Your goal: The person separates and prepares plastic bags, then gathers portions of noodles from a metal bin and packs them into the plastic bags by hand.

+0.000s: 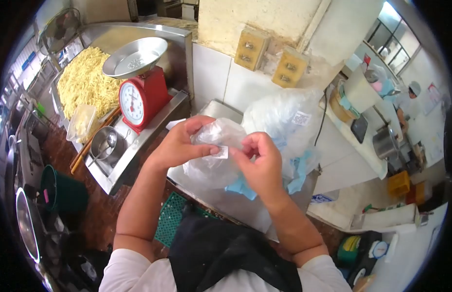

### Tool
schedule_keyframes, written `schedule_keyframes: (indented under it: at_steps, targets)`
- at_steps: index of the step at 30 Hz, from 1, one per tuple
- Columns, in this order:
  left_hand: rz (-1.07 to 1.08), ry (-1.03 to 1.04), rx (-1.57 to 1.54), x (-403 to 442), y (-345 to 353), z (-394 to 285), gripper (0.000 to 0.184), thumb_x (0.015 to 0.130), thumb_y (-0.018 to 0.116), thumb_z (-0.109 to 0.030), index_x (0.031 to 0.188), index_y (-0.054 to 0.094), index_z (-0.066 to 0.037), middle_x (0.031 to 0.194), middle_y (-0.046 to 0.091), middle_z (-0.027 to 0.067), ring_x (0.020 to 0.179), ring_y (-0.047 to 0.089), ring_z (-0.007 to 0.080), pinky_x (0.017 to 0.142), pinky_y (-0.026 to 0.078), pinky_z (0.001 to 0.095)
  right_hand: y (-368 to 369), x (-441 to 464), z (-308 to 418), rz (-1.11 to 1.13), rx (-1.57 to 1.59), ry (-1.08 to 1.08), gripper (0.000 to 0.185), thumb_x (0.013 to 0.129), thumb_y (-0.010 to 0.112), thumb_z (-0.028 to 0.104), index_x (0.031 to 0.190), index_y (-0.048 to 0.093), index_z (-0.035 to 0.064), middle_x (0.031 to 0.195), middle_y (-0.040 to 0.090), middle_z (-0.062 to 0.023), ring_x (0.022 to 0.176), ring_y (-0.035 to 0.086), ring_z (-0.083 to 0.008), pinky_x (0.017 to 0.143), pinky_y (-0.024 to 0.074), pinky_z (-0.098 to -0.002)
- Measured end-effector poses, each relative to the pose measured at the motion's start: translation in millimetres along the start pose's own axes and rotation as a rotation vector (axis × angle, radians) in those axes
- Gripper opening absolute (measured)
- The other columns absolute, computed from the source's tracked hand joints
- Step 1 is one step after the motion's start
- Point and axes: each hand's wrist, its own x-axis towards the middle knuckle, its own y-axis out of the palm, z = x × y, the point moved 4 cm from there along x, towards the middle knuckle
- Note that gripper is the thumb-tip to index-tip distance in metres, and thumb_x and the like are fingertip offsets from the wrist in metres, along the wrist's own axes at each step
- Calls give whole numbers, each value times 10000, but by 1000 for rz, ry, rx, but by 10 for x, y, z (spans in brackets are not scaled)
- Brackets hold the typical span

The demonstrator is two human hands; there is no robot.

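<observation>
My left hand (184,143) is closed on a clear plastic bag (218,131), with the thumb lying along its near side. A small white label (221,153) with print too small to read shows on the bag at the thumb tip. Just right of the label is my right hand (261,163), its fingers loosely curled and the thumb pointing at the label, with a gap between thumb and index finger. Behind it a large clear bag (279,117) holds more plastic and bears a printed sticker (301,118). Light blue plastic (296,175) lies beneath on the metal table (201,187).
To the left, a red scale (145,100) with a metal pan stands beside a heap of yellow noodles (87,80). A metal pot (107,143) with utensils and long wooden sticks (89,146) lie nearer. Electrical boxes (252,48) are on the wall. A person (412,100) is at far right.
</observation>
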Motion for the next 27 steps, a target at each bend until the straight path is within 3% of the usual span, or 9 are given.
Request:
schedule_keyframes:
  at_steps: [5, 7, 9, 11, 13, 21, 24, 27]
  targets:
    - [30, -13, -79, -45, 23, 72, 654, 725, 819, -106, 1286, 509, 29, 1201, 596, 80, 1118, 544, 149, 976, 429, 308, -15, -26, 33, -12, 58, 20, 270, 758, 787, 139, 872, 567, 30, 726, 572, -50, 636, 546, -139, 594, 475, -272]
    - [17, -27, -116, -67, 35, 131, 710, 706, 837, -129, 1309, 495, 27, 1199, 605, 75, 1115, 552, 148, 988, 423, 313, 62, -9, 61, 16, -13, -90, 288, 764, 792, 171, 871, 568, 25, 733, 579, -48, 638, 546, -138, 591, 471, -273]
    - [12, -33, -151, -76, 41, 186, 766, 687, 855, -153, 1332, 481, 25, 1198, 614, 69, 1111, 559, 148, 1000, 418, 317, 60, 10, 18, 10, 23, -23, 294, 765, 794, 182, 871, 570, 25, 736, 582, -47, 639, 547, -137, 595, 472, -277]
    - [-24, -70, -215, -108, -12, 258, 735, 742, 807, -119, 1361, 438, 26, 1279, 555, 95, 1173, 518, 165, 1011, 408, 320, 56, 6, -13, 14, 55, 37, 300, 766, 796, 193, 872, 571, 25, 739, 585, -46, 640, 548, -136, 598, 474, -280]
    - [-19, -66, -238, -137, -14, 292, 737, 745, 804, -115, 1367, 433, 23, 1283, 553, 96, 1177, 517, 168, 1013, 407, 321, 43, -82, 17, -6, -7, -62, 276, 778, 782, 180, 867, 571, 27, 751, 591, -47, 646, 551, -137, 603, 475, -283]
    - [-29, -26, -313, -252, -47, 306, 736, 737, 790, -82, 1376, 435, 12, 1310, 544, 89, 1208, 505, 177, 1035, 389, 330, -163, -89, 1, -6, 0, -62, 196, 795, 730, 99, 907, 581, 40, 811, 608, -61, 662, 558, -138, 625, 477, -277]
    - [-113, 75, -336, -314, -48, 191, 702, 734, 781, -72, 1360, 471, -8, 1322, 544, 83, 1215, 504, 176, 1036, 382, 319, -250, -10, 206, -5, -84, -105, 185, 801, 702, 67, 946, 591, 36, 858, 622, -79, 668, 573, -168, 637, 484, -289]
    - [-154, 264, -164, -252, 13, -90, 543, 764, 766, -100, 1265, 570, -22, 1277, 584, 80, 1164, 537, 163, 997, 408, 314, -248, 109, 288, 30, -152, -170, 196, 806, 674, 53, 985, 598, 28, 904, 632, -100, 690, 594, -220, 655, 493, -318]
